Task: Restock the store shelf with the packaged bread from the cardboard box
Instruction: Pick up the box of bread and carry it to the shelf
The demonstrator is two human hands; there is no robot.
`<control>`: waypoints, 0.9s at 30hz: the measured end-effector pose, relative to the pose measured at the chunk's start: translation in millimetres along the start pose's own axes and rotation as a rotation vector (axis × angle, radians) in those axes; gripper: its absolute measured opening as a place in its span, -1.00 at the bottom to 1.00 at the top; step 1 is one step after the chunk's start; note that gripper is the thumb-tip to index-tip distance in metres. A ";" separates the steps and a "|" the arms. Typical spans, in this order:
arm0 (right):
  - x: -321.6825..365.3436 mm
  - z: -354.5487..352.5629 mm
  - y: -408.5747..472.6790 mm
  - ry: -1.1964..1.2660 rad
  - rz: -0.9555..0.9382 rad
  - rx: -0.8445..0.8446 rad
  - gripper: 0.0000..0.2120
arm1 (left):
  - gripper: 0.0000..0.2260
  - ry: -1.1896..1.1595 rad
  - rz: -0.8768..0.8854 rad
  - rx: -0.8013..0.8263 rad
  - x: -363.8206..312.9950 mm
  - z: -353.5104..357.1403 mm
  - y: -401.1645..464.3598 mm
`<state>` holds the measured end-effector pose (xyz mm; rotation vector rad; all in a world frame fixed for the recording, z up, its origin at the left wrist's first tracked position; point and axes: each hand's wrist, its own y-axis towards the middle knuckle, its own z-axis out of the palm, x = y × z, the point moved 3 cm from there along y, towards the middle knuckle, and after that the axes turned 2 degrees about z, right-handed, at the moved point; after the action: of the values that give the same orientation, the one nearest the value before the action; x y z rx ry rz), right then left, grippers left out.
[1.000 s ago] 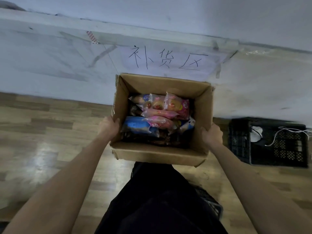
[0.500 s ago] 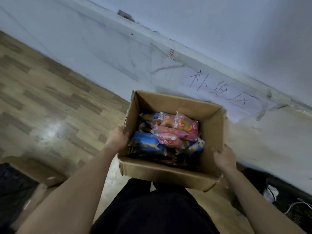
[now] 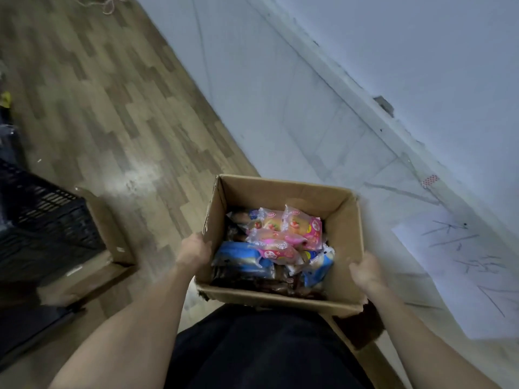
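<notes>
I carry an open cardboard box (image 3: 345,220) in front of my waist, above the floor. Inside lie several packets of bread (image 3: 280,242) in pink, yellow, blue and dark brown wrappers. My left hand (image 3: 193,251) grips the box's left wall, fingers curled under or around its side. My right hand (image 3: 365,270) grips the right wall the same way. No store shelf is in view.
A black plastic crate (image 3: 42,220) and flattened cardboard (image 3: 106,248) lie on the wooden floor at the left. A white wall base (image 3: 280,94) runs diagonally on the right, with a paper sign (image 3: 463,262) bearing handwritten characters.
The view has swung to the left with the box still held in both hands. The sign and wall slid to the right, and a crate and cardboard came into view on the left.
</notes>
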<state>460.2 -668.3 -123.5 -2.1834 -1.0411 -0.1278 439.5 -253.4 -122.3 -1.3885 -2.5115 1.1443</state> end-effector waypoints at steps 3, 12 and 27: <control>50.5 14.7 11.0 -0.023 -0.076 0.005 -0.74 | -0.63 -0.009 -0.064 -0.051 21.7 -17.3 10.5; 177.6 53.5 69.6 -0.138 -0.223 0.081 -0.71 | -0.66 -0.194 -0.274 -0.156 45.7 -55.3 62.0; 386.4 86.3 160.0 -0.343 -0.423 0.294 -0.70 | -0.69 -0.393 -0.577 -0.277 28.9 -133.8 130.1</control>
<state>816.6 -433.3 -135.1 -1.7307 -1.5974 0.2051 564.9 -112.5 -115.1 -0.4043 -3.1235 1.0441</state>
